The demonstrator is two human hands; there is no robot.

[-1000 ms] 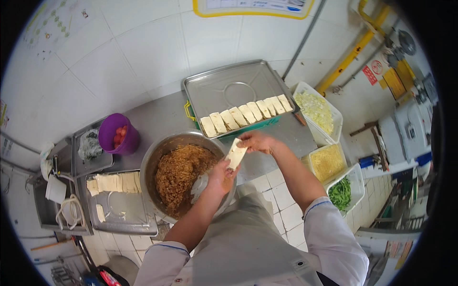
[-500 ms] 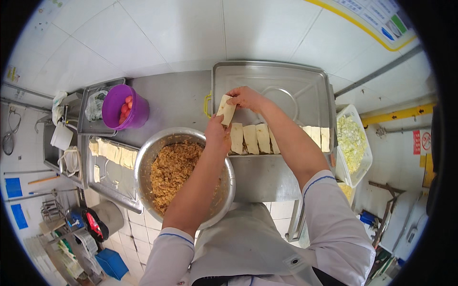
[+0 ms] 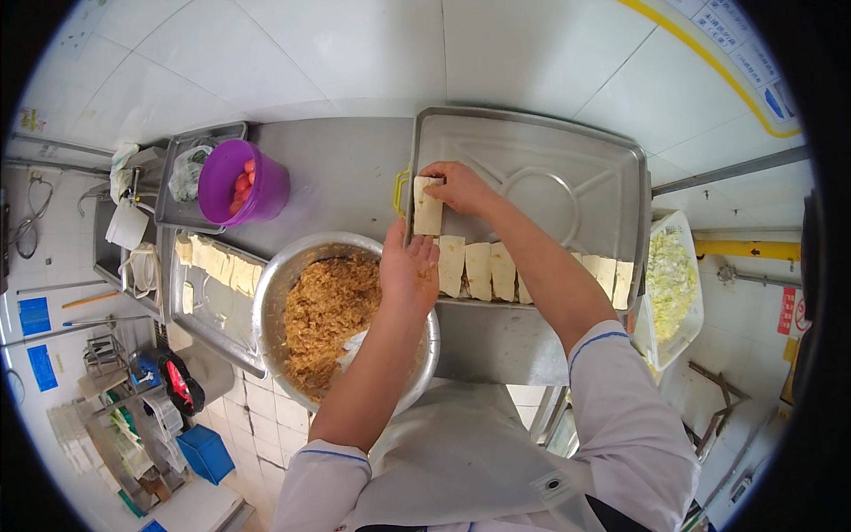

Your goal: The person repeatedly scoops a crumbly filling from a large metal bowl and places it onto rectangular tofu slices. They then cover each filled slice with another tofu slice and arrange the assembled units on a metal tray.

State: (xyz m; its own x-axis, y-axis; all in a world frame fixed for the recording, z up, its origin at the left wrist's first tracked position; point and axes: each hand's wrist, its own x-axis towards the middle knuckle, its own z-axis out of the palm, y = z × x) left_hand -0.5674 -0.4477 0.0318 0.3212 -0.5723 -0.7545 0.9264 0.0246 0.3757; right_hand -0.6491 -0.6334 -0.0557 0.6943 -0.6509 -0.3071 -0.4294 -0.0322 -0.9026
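Over the left end of the wide, grey metal tray [image 3: 479, 168], your right hand [image 3: 454, 186] is grasping a cream-white, flat rectangular piece of food [image 3: 428, 215], with the fingers closing around its upper part. Your left hand [image 3: 408, 270] is lying relaxed and not clenched, just below the piece's lower end; whether it is touching the piece, one cannot tell. Next to it, a row of similar cream-white strips [image 3: 479, 269] is lying along the tray's near edge, and some brown bits are showing between them. Beside your left forearm, a round, shiny steel bowl [image 3: 269, 332] is holding a brown, crumbly mixture [image 3: 324, 306].

By its look, the piece is probably being light, soft and easy to bend, perhaps a little moist and slippery. Hard pinching would be risking a tear. Better you are holding it by both long edges, near the middle, with flat fingers supporting the lower end.
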